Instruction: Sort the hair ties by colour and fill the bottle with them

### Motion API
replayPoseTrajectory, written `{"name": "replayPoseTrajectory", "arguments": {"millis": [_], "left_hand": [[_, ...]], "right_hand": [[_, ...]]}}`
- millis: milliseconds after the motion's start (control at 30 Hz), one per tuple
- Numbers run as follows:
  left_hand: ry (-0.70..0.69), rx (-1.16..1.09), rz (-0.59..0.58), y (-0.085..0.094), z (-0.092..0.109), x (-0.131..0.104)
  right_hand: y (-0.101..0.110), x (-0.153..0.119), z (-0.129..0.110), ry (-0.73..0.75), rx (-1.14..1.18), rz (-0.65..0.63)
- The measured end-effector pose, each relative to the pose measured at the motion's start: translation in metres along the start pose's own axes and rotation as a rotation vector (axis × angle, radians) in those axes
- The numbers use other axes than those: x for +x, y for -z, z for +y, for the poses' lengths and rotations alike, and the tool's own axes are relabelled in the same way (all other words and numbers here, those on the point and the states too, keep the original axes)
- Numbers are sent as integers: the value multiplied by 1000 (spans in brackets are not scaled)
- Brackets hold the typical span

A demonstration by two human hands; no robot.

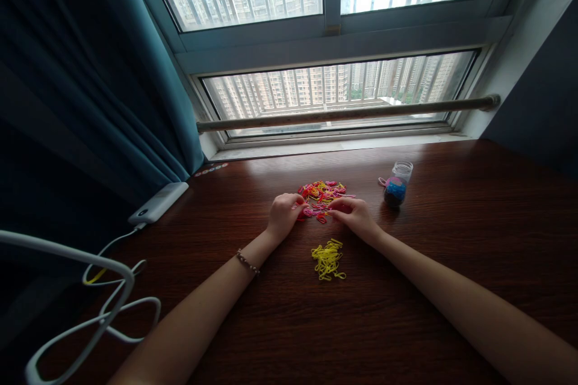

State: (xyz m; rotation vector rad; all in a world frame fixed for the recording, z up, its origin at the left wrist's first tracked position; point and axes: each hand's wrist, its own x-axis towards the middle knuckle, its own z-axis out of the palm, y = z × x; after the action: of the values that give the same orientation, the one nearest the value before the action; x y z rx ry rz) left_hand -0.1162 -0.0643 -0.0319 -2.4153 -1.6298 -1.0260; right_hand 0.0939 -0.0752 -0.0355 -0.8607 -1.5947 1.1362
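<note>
A mixed pile of small pink, red, orange and yellow loops [323,191], perhaps rubber bands or paper clips, lies on the dark wooden table. My left hand [284,215] is closed at the pile's left edge, fingers curled and thumb pressed toward them. On the opposite side my right hand [354,216] has its thumb and fingers drawn together in a pinch at the pile's edge. Whatever either hand's fingertips hold is too small to make out. Nearer to me, between my forearms, lies a separate heap of yellow loops [328,260].
A clear jar [397,183] with blue and dark contents stands to the right, a pink loop beside it. At left lie a white power bank [158,203] and white cable [121,289]. Behind the table are a window rail [347,114] and blue curtain [135,72].
</note>
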Motion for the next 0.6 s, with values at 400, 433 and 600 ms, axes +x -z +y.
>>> {"name": "replayPoseTrajectory", "arguments": {"millis": [400, 433, 600], "left_hand": [[20, 7, 20, -2, -2, 0], [21, -4, 29, -2, -2, 0], [24, -62, 64, -1, -1, 0]], "right_hand": [[-5, -8, -6, -107, 112, -318], [-5, -7, -5, -105, 110, -336], [-4, -7, -3, -111, 101, -372]]}}
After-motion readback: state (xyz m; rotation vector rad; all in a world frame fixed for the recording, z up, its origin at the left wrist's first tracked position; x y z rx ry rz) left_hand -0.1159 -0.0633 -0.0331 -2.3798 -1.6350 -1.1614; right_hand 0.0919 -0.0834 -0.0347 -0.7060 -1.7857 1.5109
